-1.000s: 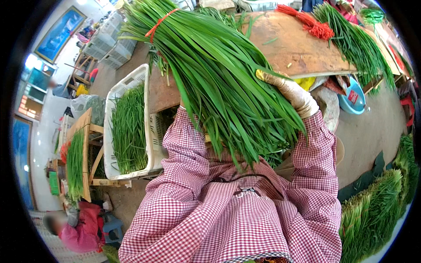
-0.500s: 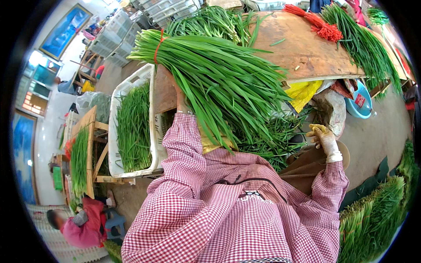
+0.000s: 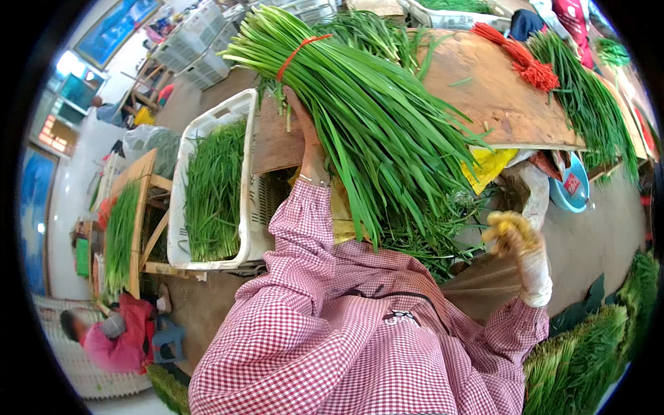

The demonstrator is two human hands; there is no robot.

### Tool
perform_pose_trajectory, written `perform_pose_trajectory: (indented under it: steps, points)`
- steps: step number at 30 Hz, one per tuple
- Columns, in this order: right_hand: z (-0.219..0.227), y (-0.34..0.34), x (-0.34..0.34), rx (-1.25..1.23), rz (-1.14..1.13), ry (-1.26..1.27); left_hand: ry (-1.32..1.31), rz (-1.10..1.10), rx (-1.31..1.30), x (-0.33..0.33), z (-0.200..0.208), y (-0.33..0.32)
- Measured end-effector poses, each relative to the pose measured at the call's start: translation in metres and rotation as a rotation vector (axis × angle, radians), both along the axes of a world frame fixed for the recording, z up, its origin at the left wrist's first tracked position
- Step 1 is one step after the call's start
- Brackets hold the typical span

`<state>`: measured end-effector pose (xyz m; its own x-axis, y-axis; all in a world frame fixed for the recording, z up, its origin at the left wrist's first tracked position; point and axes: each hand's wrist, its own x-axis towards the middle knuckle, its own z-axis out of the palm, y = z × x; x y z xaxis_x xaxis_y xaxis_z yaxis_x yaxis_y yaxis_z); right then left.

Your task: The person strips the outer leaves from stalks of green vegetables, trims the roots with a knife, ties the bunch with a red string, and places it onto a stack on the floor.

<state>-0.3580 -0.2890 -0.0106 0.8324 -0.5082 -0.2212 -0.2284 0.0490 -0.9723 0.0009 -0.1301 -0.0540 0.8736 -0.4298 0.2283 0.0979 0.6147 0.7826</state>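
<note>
A large bunch of garlic chives (image 3: 373, 117), bound near its pale stem ends by a red tie (image 3: 294, 57), rests on my left hand (image 3: 306, 135). The hand grips it from below, and most of its fingers are hidden under the leaves. The stems point to the far left, and the leaves fan toward me and to the right. My right hand (image 3: 522, 249), in a glove with yellow-stained fingers, is raised at the right, apart from the bunch. Its fingers are loosely bent and apart, with nothing visible in them.
A wooden table (image 3: 477, 83) carries loose chives and a bundle of red ties (image 3: 519, 55). At the left stands a white crate (image 3: 247, 173) of chives. A blue basin (image 3: 570, 187) is under the table's right end. Stacked chives (image 3: 577, 360) lie at lower right; a person (image 3: 124, 335) sits at lower left.
The tied bunch has tilted, its stem end rising farther away. My right hand has come slightly higher and turned, its fingers bending more. The view has shifted a little.
</note>
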Motion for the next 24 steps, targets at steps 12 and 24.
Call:
perform_pose_trajectory:
  steps: [12,24]
  points:
    - [0.034,0.012,0.076,-0.496,-0.105,-0.319,0.089,-0.294,-0.13,-0.023,-0.009,-0.035]
    - [0.003,0.014,0.098,-0.276,-0.143,-0.375,0.088,-0.503,0.106,-0.078,-0.009,-0.058]
